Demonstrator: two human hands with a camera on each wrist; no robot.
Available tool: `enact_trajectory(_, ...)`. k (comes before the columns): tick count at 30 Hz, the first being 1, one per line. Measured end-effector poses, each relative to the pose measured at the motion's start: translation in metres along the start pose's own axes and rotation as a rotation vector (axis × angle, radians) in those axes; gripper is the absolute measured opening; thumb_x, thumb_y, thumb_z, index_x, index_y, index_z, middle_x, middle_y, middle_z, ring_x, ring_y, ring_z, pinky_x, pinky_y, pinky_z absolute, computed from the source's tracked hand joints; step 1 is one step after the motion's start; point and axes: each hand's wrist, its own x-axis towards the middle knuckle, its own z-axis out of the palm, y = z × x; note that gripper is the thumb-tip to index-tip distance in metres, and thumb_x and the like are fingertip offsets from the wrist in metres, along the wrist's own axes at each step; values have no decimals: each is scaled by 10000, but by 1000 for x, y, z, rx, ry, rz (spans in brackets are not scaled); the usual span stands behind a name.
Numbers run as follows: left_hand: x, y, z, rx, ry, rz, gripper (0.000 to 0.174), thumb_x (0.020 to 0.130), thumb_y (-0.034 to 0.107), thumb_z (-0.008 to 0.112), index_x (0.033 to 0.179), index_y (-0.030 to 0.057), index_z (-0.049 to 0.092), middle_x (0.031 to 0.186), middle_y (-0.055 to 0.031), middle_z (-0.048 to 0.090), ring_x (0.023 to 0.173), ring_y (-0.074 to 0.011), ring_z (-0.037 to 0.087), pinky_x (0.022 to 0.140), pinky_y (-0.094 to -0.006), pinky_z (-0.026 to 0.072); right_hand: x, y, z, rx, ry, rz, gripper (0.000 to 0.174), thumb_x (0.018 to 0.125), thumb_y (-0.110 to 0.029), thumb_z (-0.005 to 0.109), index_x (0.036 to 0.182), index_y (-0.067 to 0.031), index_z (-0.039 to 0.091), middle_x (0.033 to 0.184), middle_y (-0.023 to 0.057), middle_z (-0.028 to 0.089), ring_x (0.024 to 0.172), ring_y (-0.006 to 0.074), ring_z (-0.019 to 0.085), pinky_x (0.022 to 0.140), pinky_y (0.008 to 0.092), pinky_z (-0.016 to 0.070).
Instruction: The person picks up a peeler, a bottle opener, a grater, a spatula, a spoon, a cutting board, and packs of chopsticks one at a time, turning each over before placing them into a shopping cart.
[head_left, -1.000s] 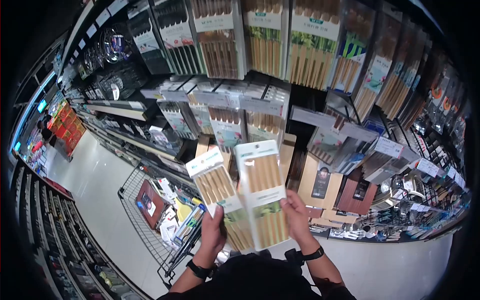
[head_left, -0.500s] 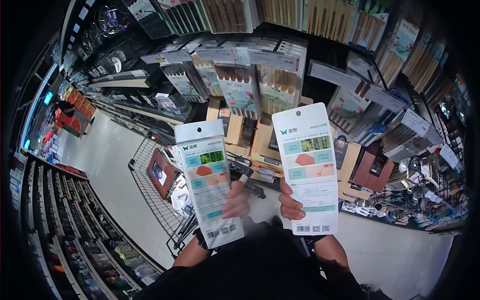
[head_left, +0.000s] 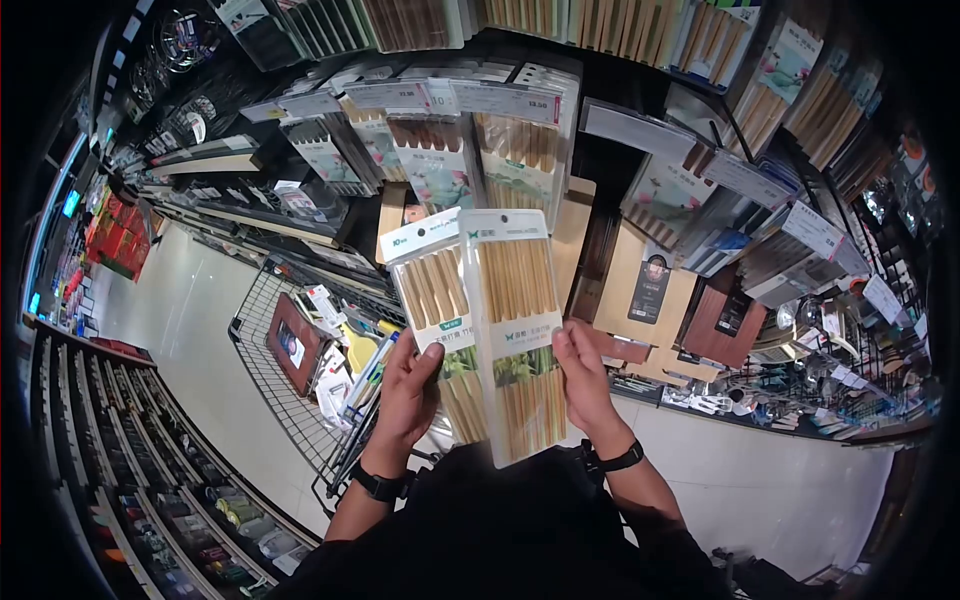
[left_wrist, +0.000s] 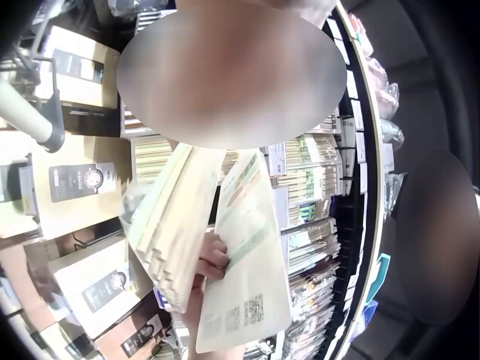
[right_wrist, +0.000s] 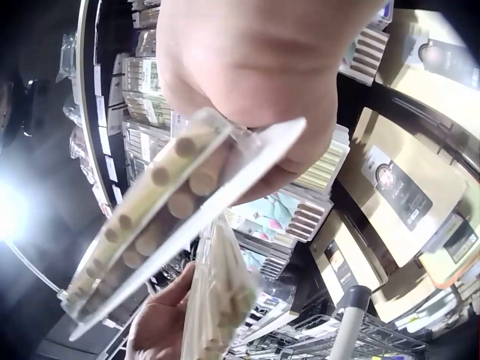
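Two clear-fronted packs of light wooden chopsticks are held up side by side in the head view, fronts toward me. My left hand (head_left: 408, 385) grips the left pack of chopsticks (head_left: 437, 290) by its outer edge, thumb on the front. The right pack of chopsticks (head_left: 515, 285) overlaps it slightly and is pinched at its right edge by my right hand (head_left: 588, 378). In the left wrist view, the white printed back of the right pack (left_wrist: 251, 262) shows. Stick ends inside a pack (right_wrist: 180, 202) face the right wrist camera.
A shelf rack hung with chopstick packs (head_left: 522, 165) stands ahead, with price tags along its rails. Cutting boards (head_left: 640, 285) lean lower down. At the left is a wire shopping cart (head_left: 255, 345) holding a dark red boxed item and other goods. Another shelf (head_left: 90, 450) lines the aisle.
Half a second ago both packs showed their printed backs and stood apart. Now they are turned with the chopsticks facing me and brought together, overlapping.
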Motion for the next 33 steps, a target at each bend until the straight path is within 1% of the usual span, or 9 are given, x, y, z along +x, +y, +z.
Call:
enact_trajectory(2,1,1,1,-5,-8,21,345,1000,66,503,1333,1,443,1254,-102,590,1111,-150,594,972,-310,472,2,6,-5,-116,116,-72,189,1046,-255,485,1018,-73,524,929,-28,524,889,37,452,837,227,394)
enact_trajectory(8,3,1,-3,49,-33,34,335,999,69,504,1321,-3,452,1224,-99,611,1099,-138,598,958,-295,472,-3,6,-19,-157,128,-84,196,1040,-251,495,1062,-60,533,942,-29,532,897,42,451,843,222,382)
enact_trajectory(11,4,-6,-7,96,-74,18,448,987,111,522,1405,21,387,1300,-113,559,1189,-185,552,1037,-342,418,-5,9,-22,-162,93,-117,192,1034,-240,509,1069,-54,536,942,-26,540,886,42,454,834,216,380)
enact_trajectory(13,1,-6,-1,62,-54,14,338,999,77,512,1322,-2,452,1200,-95,625,1087,-131,603,955,-294,475,-7,11,-22,-185,77,-134,185,1030,-233,515,1072,-54,537,937,-25,542,880,41,456,829,215,381)
enact_trajectory(19,-2,-9,8,82,-68,1,354,996,86,529,1330,0,449,1204,-94,627,1070,-129,612,948,-286,481,-11,11,-20,-250,75,-161,161,1020,-198,533,1066,-45,547,889,-32,538,827,37,454,786,208,390)
enact_trajectory(25,-3,-13,0,149,-101,9,418,993,117,523,1380,11,407,1258,-114,587,1135,-172,583,995,-329,451,-12,10,-29,-313,110,-152,176,1010,-179,550,1094,-27,579,943,-6,611,883,44,537,801,209,421)
enact_trajectory(28,-3,-13,-1,145,-102,23,427,991,108,523,1388,10,400,1267,-116,581,1146,-178,577,997,-331,450,-14,10,-36,-162,134,-147,183,1004,-146,551,1132,-20,583,999,17,633,953,60,567,845,224,436)
enact_trajectory(30,-3,-12,0,121,-103,25,429,990,102,522,1390,10,398,1272,-116,578,1150,-179,575,998,-332,449,-16,10,-41,98,219,-85,184,993,-113,552,1146,-15,581,1016,23,632,971,71,569,870,240,443)
enact_trajectory(33,-3,-12,3,72,-78,18,364,990,83,540,1333,0,452,1218,-95,618,1100,-145,598,968,-297,466,-20,5,-42,314,181,-24,202,989,-107,543,1166,-16,577,1060,39,635,1024,124,590,930,274,451)
